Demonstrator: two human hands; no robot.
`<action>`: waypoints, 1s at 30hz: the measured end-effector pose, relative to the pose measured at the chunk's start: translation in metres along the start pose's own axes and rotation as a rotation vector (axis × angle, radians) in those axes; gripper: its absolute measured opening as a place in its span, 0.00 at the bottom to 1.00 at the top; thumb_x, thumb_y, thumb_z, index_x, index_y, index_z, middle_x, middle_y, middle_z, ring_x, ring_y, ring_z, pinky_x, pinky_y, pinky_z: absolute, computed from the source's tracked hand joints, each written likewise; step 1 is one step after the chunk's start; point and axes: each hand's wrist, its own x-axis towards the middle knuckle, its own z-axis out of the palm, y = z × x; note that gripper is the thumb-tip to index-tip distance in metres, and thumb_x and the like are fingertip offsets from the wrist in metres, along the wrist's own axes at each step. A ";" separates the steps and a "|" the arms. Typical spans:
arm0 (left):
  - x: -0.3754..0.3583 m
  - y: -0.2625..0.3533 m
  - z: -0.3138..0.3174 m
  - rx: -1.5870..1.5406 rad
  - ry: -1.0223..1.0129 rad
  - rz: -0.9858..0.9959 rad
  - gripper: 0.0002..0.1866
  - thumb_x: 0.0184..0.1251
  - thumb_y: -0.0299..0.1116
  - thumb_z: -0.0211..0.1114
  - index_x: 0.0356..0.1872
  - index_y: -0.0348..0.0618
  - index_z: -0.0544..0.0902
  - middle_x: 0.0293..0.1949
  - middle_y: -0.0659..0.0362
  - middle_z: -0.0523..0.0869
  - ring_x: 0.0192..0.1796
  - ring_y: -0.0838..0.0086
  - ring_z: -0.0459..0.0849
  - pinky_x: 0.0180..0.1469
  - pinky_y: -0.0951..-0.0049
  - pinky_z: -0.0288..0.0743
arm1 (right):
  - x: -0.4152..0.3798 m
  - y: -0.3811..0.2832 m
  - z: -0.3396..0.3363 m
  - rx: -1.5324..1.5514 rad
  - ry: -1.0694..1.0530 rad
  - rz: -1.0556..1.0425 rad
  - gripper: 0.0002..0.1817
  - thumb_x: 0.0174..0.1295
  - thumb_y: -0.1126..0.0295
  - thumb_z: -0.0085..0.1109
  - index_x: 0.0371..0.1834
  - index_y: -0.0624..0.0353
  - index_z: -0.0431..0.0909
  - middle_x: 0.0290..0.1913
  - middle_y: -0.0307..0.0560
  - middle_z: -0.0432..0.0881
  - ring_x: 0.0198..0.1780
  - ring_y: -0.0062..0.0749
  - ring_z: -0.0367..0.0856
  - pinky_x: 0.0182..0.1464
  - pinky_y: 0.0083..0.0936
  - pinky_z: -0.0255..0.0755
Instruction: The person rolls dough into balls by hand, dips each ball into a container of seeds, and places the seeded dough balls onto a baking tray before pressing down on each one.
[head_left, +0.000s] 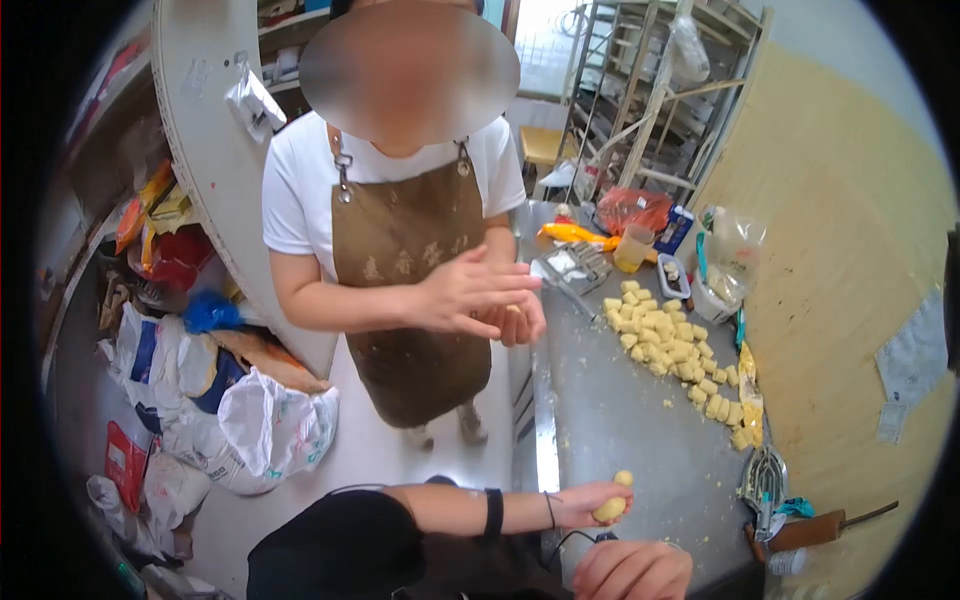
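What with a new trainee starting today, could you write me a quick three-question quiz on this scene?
1. True or false: the camera wearer's left hand holds yellow lumps.
2. What colour is the apron on the co-worker opposite?
A) blue
B) brown
C) red
3. Fill in the missing word: the pile of yellow pieces lies on the grey ____.

Key: 1 true; 2 B; 3 table
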 end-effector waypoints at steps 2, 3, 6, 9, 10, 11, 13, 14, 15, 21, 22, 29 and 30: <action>-0.008 0.004 0.004 0.042 -0.057 0.026 0.09 0.70 0.39 0.54 0.35 0.46 0.76 0.30 0.65 0.77 0.28 0.81 0.74 0.28 0.81 0.68 | 0.005 0.002 0.002 0.001 -0.023 0.006 0.21 0.63 0.56 0.60 0.41 0.68 0.78 0.31 0.60 0.85 0.31 0.45 0.80 0.37 0.33 0.74; -0.011 0.005 0.003 0.073 -0.080 0.053 0.09 0.70 0.39 0.54 0.35 0.46 0.76 0.30 0.65 0.77 0.28 0.81 0.74 0.28 0.81 0.68 | 0.008 0.003 0.002 0.007 -0.050 0.002 0.21 0.63 0.56 0.60 0.41 0.68 0.78 0.31 0.60 0.85 0.31 0.45 0.80 0.38 0.33 0.74; -0.023 0.007 0.001 0.065 -0.031 0.072 0.09 0.68 0.39 0.56 0.34 0.46 0.75 0.30 0.65 0.76 0.27 0.81 0.74 0.27 0.81 0.67 | 0.010 0.003 0.001 0.003 -0.118 0.030 0.21 0.64 0.55 0.60 0.42 0.68 0.78 0.32 0.60 0.85 0.33 0.45 0.80 0.39 0.34 0.74; -0.029 0.010 0.003 0.056 -0.019 0.052 0.09 0.68 0.39 0.56 0.33 0.46 0.75 0.30 0.64 0.76 0.27 0.80 0.74 0.27 0.81 0.67 | 0.011 0.001 0.007 0.000 -0.118 0.043 0.21 0.64 0.55 0.59 0.43 0.66 0.78 0.36 0.60 0.84 0.36 0.46 0.79 0.40 0.35 0.74; -0.031 0.009 0.001 0.043 -0.021 0.041 0.09 0.68 0.39 0.56 0.33 0.46 0.75 0.30 0.64 0.76 0.27 0.80 0.74 0.27 0.81 0.67 | 0.011 0.002 0.011 0.012 -0.103 0.041 0.21 0.64 0.55 0.59 0.43 0.65 0.78 0.38 0.60 0.84 0.37 0.47 0.79 0.41 0.35 0.73; -0.033 0.006 -0.001 0.062 -0.030 0.047 0.09 0.69 0.40 0.55 0.34 0.46 0.75 0.30 0.64 0.76 0.28 0.80 0.74 0.27 0.81 0.67 | 0.013 0.003 0.014 0.009 -0.112 -0.007 0.20 0.64 0.55 0.59 0.43 0.64 0.78 0.40 0.60 0.83 0.38 0.47 0.78 0.42 0.35 0.73; -0.035 0.003 -0.003 0.096 -0.046 0.057 0.10 0.71 0.40 0.53 0.34 0.46 0.75 0.30 0.65 0.76 0.29 0.80 0.74 0.29 0.81 0.68 | 0.019 0.006 0.019 0.004 -0.128 -0.100 0.19 0.64 0.55 0.59 0.44 0.61 0.78 0.43 0.59 0.82 0.41 0.47 0.77 0.44 0.35 0.72; -0.036 0.002 -0.004 0.076 -0.069 0.045 0.11 0.72 0.41 0.52 0.34 0.46 0.75 0.30 0.64 0.76 0.29 0.80 0.74 0.29 0.81 0.68 | 0.020 -0.002 0.026 -0.012 -0.109 -0.043 0.17 0.63 0.55 0.60 0.44 0.58 0.77 0.46 0.56 0.80 0.45 0.44 0.75 0.48 0.35 0.70; -0.045 -0.001 -0.006 0.074 -0.072 0.034 0.11 0.72 0.41 0.52 0.35 0.46 0.75 0.30 0.64 0.77 0.29 0.80 0.74 0.29 0.81 0.68 | 0.027 0.000 0.042 -0.007 -0.087 -0.057 0.16 0.64 0.55 0.59 0.43 0.57 0.77 0.46 0.55 0.80 0.45 0.43 0.75 0.48 0.35 0.69; -0.050 -0.001 -0.012 0.088 -0.076 -0.006 0.09 0.72 0.38 0.52 0.34 0.47 0.76 0.31 0.65 0.77 0.29 0.81 0.76 0.28 0.82 0.68 | 0.046 -0.009 0.076 -0.038 0.076 -0.040 0.09 0.67 0.60 0.55 0.35 0.52 0.74 0.42 0.48 0.83 0.43 0.36 0.75 0.45 0.31 0.66; -0.055 0.000 -0.014 0.090 -0.058 -0.002 0.09 0.71 0.38 0.52 0.34 0.47 0.76 0.31 0.65 0.77 0.29 0.81 0.75 0.28 0.82 0.68 | 0.049 -0.005 0.081 -0.028 0.081 -0.036 0.09 0.67 0.60 0.54 0.34 0.51 0.74 0.41 0.48 0.83 0.42 0.35 0.75 0.44 0.30 0.65; -0.069 0.002 -0.024 0.053 -0.052 0.052 0.10 0.71 0.38 0.52 0.34 0.46 0.76 0.30 0.65 0.76 0.28 0.80 0.74 0.27 0.81 0.66 | 0.066 0.010 0.084 0.133 0.014 0.045 0.08 0.68 0.61 0.51 0.33 0.50 0.73 0.36 0.47 0.84 0.36 0.31 0.73 0.39 0.27 0.62; -0.067 0.002 -0.028 0.043 -0.069 0.063 0.10 0.71 0.38 0.52 0.34 0.46 0.76 0.30 0.65 0.76 0.28 0.80 0.74 0.27 0.81 0.66 | 0.067 0.011 0.083 0.174 0.024 0.068 0.08 0.68 0.61 0.51 0.33 0.50 0.73 0.36 0.47 0.84 0.35 0.31 0.72 0.38 0.27 0.62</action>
